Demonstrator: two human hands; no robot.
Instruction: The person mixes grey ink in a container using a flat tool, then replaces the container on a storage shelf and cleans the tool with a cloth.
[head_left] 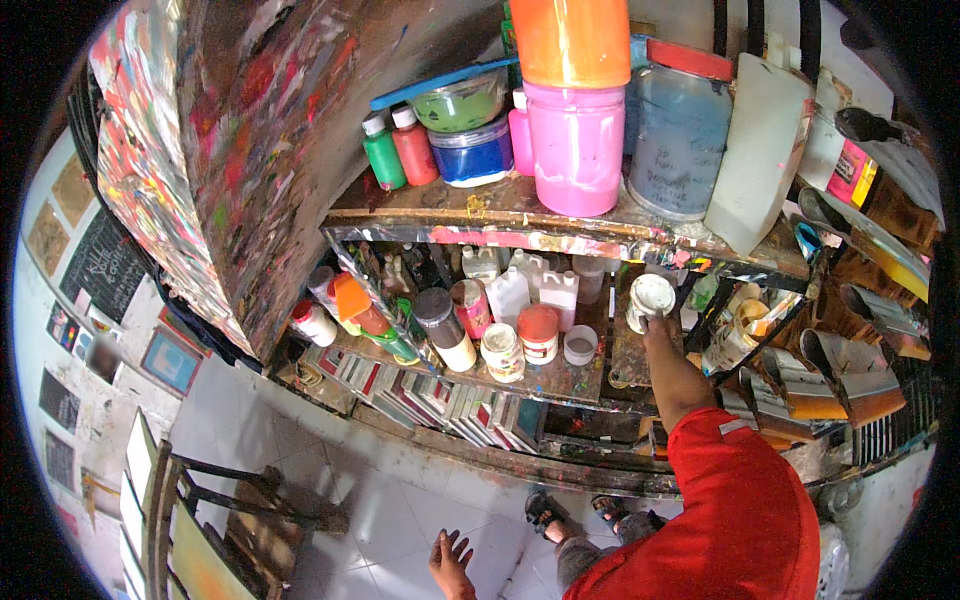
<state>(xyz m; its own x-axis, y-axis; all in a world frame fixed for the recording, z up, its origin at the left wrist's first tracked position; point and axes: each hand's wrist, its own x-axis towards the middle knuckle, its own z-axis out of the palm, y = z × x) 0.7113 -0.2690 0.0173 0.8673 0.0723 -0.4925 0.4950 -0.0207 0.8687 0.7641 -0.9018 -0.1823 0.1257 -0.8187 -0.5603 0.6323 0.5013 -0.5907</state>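
My right hand (656, 326) reaches onto the middle shelf of a paint-stained wooden rack and grips a white tub (651, 294) at the right end. To its left stand a white tub with a red lid (538, 345), a small translucent cup (580, 352), a paint-smeared white jar (502, 358) and several white plastic jugs (507, 298). Low in the view, my left hand (450, 558) hangs above the tiled floor with its fingers apart and holding nothing. My red right sleeve covers much of the lower right.
The top shelf (420, 215) bears a large pink bucket (570, 150), jars and bottles. A paint-smeared board (210, 170) rises at left. Squeegee-like troughs (840, 375) line the right. Flat frames (430, 410) fill the lowest shelf. A wooden-framed stand (180, 510) is at lower left.
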